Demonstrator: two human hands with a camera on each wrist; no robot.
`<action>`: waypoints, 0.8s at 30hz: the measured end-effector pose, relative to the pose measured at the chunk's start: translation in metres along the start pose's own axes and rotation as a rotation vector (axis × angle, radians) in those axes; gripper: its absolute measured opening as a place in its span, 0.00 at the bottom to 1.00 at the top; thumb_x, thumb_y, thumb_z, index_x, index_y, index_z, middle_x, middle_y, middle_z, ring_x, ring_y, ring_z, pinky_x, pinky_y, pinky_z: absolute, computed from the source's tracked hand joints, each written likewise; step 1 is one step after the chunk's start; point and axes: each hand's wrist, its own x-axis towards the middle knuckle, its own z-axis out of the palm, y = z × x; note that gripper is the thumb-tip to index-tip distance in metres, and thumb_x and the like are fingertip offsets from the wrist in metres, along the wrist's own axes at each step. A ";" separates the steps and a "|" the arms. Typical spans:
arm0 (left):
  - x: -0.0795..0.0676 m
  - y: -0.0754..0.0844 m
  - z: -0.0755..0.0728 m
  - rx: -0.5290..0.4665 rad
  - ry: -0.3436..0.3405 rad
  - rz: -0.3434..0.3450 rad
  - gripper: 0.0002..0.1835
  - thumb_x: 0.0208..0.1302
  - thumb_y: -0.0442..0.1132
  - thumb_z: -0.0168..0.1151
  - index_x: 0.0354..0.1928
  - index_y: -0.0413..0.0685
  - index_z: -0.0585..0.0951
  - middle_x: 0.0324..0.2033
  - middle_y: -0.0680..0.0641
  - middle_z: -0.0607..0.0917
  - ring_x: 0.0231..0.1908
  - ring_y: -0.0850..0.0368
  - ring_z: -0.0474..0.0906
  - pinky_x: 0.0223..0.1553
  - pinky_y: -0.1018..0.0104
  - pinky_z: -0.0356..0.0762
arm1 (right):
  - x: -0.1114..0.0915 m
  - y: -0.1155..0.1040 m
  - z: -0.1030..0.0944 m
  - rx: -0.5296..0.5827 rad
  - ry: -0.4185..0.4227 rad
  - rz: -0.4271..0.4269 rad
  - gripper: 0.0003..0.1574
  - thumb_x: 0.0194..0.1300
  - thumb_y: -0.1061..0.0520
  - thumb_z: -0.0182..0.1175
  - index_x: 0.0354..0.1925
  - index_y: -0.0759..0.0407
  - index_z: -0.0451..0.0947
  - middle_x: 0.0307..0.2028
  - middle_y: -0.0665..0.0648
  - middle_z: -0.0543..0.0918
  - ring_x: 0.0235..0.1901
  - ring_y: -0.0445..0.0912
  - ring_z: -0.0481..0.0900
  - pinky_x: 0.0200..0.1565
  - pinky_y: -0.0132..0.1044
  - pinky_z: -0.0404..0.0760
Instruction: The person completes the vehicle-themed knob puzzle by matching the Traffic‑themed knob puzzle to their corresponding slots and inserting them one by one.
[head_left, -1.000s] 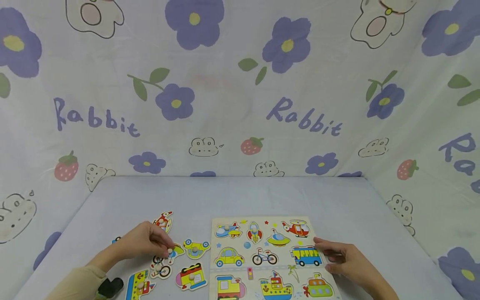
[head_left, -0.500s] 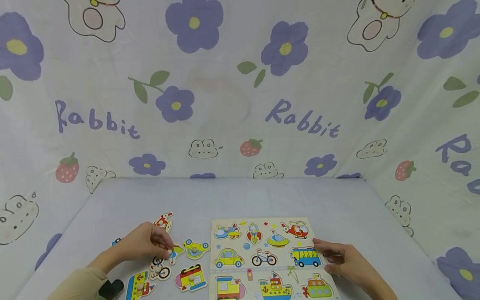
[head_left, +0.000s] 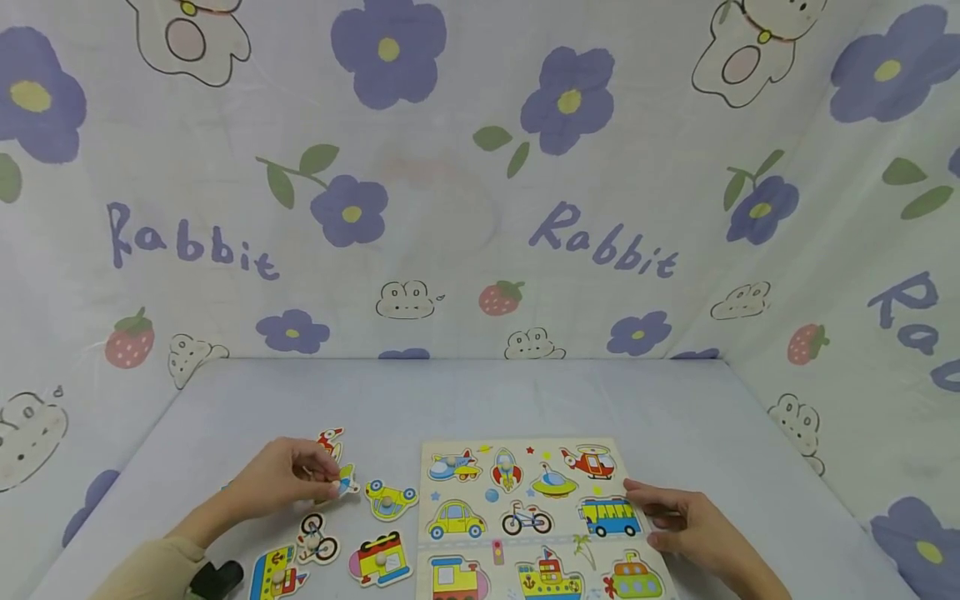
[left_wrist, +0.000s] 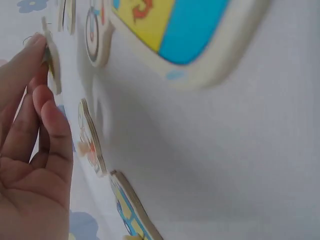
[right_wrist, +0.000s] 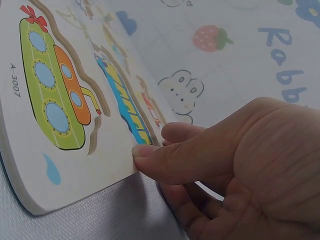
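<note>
My left hand (head_left: 281, 479) pinches a small yellow and blue puzzle piece (head_left: 347, 481) between thumb and fingertips, above the loose pieces left of the board. The left wrist view shows that piece edge-on, partly hidden by the fingers. At the right, my right hand (head_left: 697, 533) grips the edge of a wooden puzzle board (head_left: 540, 542). Its thumb presses on the printed face near the bus picture (right_wrist: 125, 102), with the other fingers at the board's edge. An airplane piece (head_left: 452, 465) and a rocket piece (head_left: 506, 468) with knobs sit in their recesses.
Loose knobbed pieces lie left of the board: a car (head_left: 390, 502), a train (head_left: 382, 560), a bicycle (head_left: 318, 539), a boat (head_left: 277, 573), a helicopter (left_wrist: 90, 142) and a bus (left_wrist: 127, 207). A printed cloth wall (head_left: 450, 183) encloses the table (head_left: 480, 400).
My left hand has lifted the yellow and blue piece from beside the bicycle and moved it slightly away from me, toward the helicopter. My right hand keeps its grip on the board.
</note>
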 end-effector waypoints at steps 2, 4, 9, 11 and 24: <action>0.000 0.003 0.001 -0.001 0.032 0.004 0.08 0.56 0.45 0.75 0.35 0.54 0.85 0.29 0.55 0.84 0.29 0.55 0.78 0.30 0.65 0.76 | 0.000 -0.001 0.000 0.003 0.002 0.002 0.32 0.51 0.71 0.70 0.56 0.60 0.81 0.66 0.61 0.70 0.58 0.57 0.74 0.53 0.43 0.77; 0.001 0.007 0.003 -0.002 0.061 0.017 0.08 0.56 0.44 0.75 0.35 0.55 0.85 0.29 0.54 0.84 0.29 0.54 0.77 0.29 0.65 0.76 | 0.000 -0.001 0.000 0.010 -0.001 0.002 0.32 0.52 0.70 0.70 0.56 0.60 0.81 0.66 0.61 0.70 0.58 0.57 0.74 0.53 0.43 0.77; 0.004 0.015 0.010 -0.059 0.120 0.041 0.09 0.54 0.45 0.77 0.34 0.55 0.85 0.30 0.52 0.83 0.31 0.55 0.77 0.30 0.65 0.78 | 0.000 -0.001 -0.001 0.014 -0.014 -0.005 0.32 0.52 0.70 0.70 0.57 0.60 0.81 0.67 0.61 0.70 0.58 0.57 0.74 0.53 0.42 0.77; 0.005 0.020 0.014 -0.095 0.138 0.047 0.10 0.53 0.45 0.77 0.34 0.55 0.85 0.30 0.52 0.83 0.32 0.55 0.78 0.31 0.64 0.79 | -0.001 -0.001 -0.001 0.012 -0.019 -0.009 0.32 0.52 0.70 0.70 0.57 0.60 0.80 0.67 0.62 0.70 0.58 0.58 0.74 0.53 0.41 0.77; 0.034 0.066 0.049 -0.132 0.203 0.027 0.11 0.51 0.50 0.78 0.33 0.59 0.86 0.28 0.55 0.85 0.33 0.56 0.81 0.37 0.58 0.75 | 0.000 0.000 -0.002 0.007 -0.038 -0.020 0.32 0.53 0.70 0.70 0.58 0.60 0.80 0.67 0.62 0.69 0.59 0.57 0.73 0.52 0.39 0.77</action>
